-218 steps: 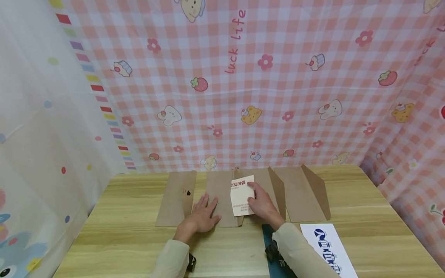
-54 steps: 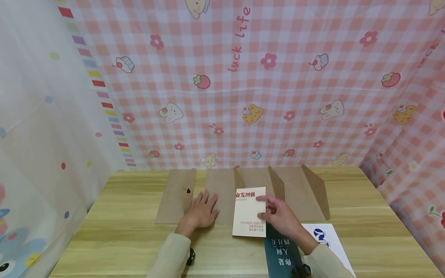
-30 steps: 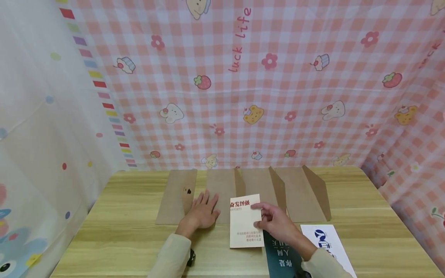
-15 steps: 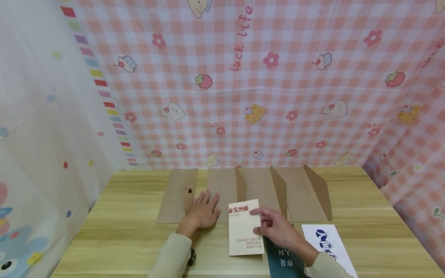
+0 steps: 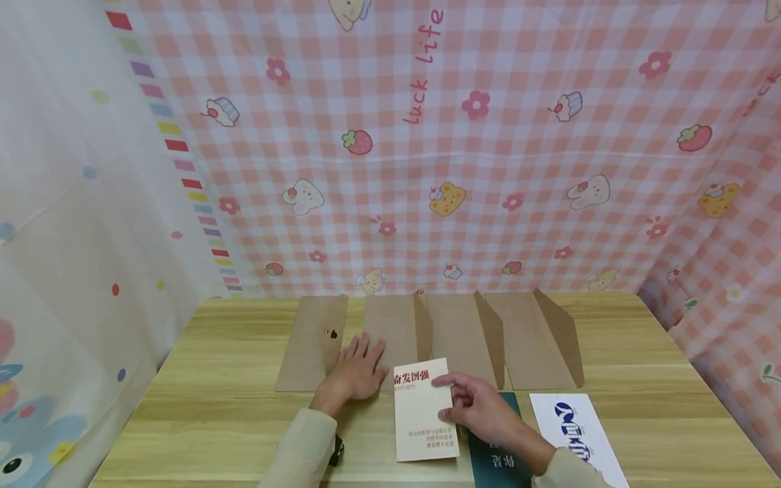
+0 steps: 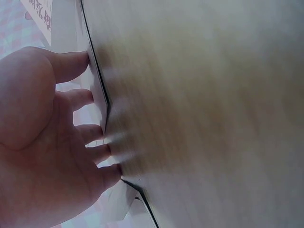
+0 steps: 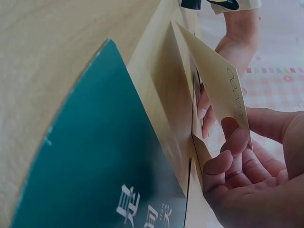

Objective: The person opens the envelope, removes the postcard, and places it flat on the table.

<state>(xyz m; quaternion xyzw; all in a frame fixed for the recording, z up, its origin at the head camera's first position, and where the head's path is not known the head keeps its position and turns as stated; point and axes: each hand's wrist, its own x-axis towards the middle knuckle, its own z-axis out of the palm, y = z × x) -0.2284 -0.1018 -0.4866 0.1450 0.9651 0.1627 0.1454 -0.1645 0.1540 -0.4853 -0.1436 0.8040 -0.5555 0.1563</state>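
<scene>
My right hand (image 5: 485, 412) pinches a cream card (image 5: 421, 417) with red lettering by its right side, thumb on the near face. In the right wrist view its back shows a row of small ovals, and it stands tilted above the table. My left hand (image 5: 354, 377) rests with spread, straight fingers on the second brown envelope (image 5: 390, 325) from the left, reaching toward the first. The left wrist view shows those fingertips (image 6: 114, 172) pressing at the envelope's edge. Under my right forearm lies a teal card (image 5: 488, 468) with white characters, partly covered.
Several brown envelopes lie in a row along the table's back, most with flaps raised on their right: the first envelope (image 5: 305, 346) bears a dark mark, the last envelope (image 5: 525, 339) sits at right. A white card (image 5: 558, 410) with blue characters lies front right.
The cream card has come from over the middle envelopes toward the table's front, drifting slightly left lately, and uncovering the envelope flaps. My left hand has stayed in place.
</scene>
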